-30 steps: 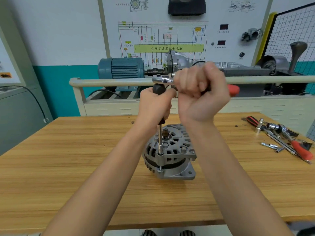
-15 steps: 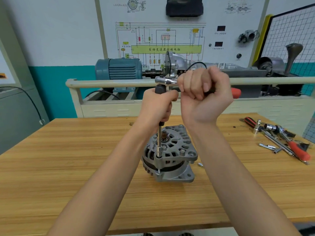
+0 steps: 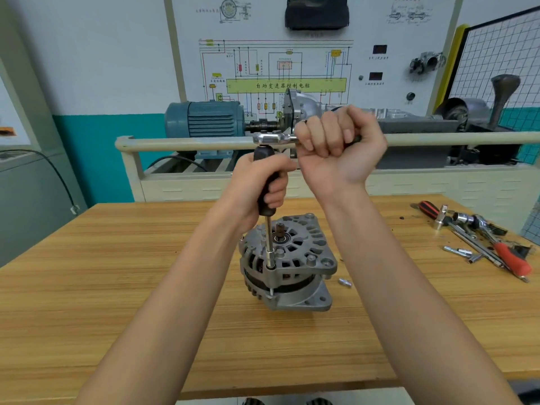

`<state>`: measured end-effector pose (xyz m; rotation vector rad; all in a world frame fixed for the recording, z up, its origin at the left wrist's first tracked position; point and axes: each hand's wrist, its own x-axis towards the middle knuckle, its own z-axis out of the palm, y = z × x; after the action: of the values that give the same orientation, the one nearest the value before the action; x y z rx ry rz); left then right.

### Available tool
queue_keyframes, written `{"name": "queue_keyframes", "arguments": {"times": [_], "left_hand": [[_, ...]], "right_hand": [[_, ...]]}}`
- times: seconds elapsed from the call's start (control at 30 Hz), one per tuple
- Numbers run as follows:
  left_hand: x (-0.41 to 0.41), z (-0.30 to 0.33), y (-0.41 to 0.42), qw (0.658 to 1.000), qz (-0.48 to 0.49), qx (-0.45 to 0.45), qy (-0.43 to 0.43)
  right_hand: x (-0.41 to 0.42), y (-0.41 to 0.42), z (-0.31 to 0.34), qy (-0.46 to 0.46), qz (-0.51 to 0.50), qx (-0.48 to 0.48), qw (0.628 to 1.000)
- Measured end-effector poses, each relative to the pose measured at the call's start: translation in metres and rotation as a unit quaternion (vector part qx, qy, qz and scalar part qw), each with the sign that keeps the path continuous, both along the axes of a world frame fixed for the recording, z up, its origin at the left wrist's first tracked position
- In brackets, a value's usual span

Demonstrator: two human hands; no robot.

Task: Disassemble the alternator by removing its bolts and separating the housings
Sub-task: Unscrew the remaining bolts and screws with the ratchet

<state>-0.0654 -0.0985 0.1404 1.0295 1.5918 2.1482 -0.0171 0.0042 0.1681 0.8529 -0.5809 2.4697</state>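
Note:
The silver alternator stands on the wooden table, its vented housing facing up. A chrome extension bar with a socket stands upright on a bolt at the housing's left rim. My left hand is shut on the bar's black grip. On top of the bar sits a ratchet head. My right hand is fisted around the ratchet handle, which it hides. A small loose bolt lies on the table just right of the alternator.
Several ratchets, sockets and red-handled tools lie at the table's right end. Behind the table runs a cream rail, with a blue motor and a wiring-diagram board beyond it.
My right hand has swung the ratchet handle so its red end, visible to the right before, is now hidden behind my fist. The loose bolt beside the alternator has come into sight.

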Motion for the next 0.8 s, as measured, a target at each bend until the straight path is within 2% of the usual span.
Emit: {"name": "queue_keyframes", "arguments": {"times": [0.1,0.2,0.27,0.37,0.43,0.5,0.53,0.57,0.6,0.67,0.73,0.8], "left_hand": [[-0.004,0.003,-0.005,0.994,-0.1,-0.032,0.019],[-0.001,0.001,0.001,0.989,-0.144,-0.044,-0.005],[0.0,-0.001,0.005,0.992,-0.118,-0.036,-0.01],[0.006,-0.003,0.014,1.0,0.003,-0.03,0.006],[0.013,-0.003,0.021,0.995,0.099,-0.024,0.018],[0.02,-0.004,0.027,0.983,0.181,0.002,0.035],[0.023,-0.005,0.027,0.976,0.211,0.012,0.048],[0.024,-0.007,0.027,0.969,0.237,0.016,0.061],[0.024,-0.008,0.026,0.964,0.254,0.02,0.07],[0.02,-0.009,0.023,0.966,0.25,0.031,0.055],[0.015,-0.008,0.018,0.98,0.196,0.017,0.02],[0.009,-0.006,0.009,0.994,0.111,0.0,0.009]], "right_hand": [[-0.009,0.008,-0.001,-0.032,0.076,-0.085,0.993],[-0.002,0.009,-0.005,-0.011,0.064,-0.091,0.994],[0.008,0.005,-0.008,0.01,0.011,-0.065,0.998],[0.018,-0.009,-0.012,0.058,-0.137,0.022,0.989],[0.022,-0.023,-0.016,0.106,-0.302,0.092,0.943],[0.025,-0.037,-0.02,0.144,-0.45,0.161,0.866],[0.026,-0.042,-0.021,0.151,-0.485,0.185,0.841],[0.026,-0.045,-0.021,0.153,-0.494,0.195,0.833],[0.026,-0.045,-0.021,0.155,-0.483,0.193,0.84],[0.024,-0.04,-0.017,0.16,-0.409,0.169,0.882],[0.02,-0.03,-0.01,0.136,-0.294,0.134,0.936],[0.015,-0.017,-0.002,0.073,-0.174,0.097,0.977]]}}
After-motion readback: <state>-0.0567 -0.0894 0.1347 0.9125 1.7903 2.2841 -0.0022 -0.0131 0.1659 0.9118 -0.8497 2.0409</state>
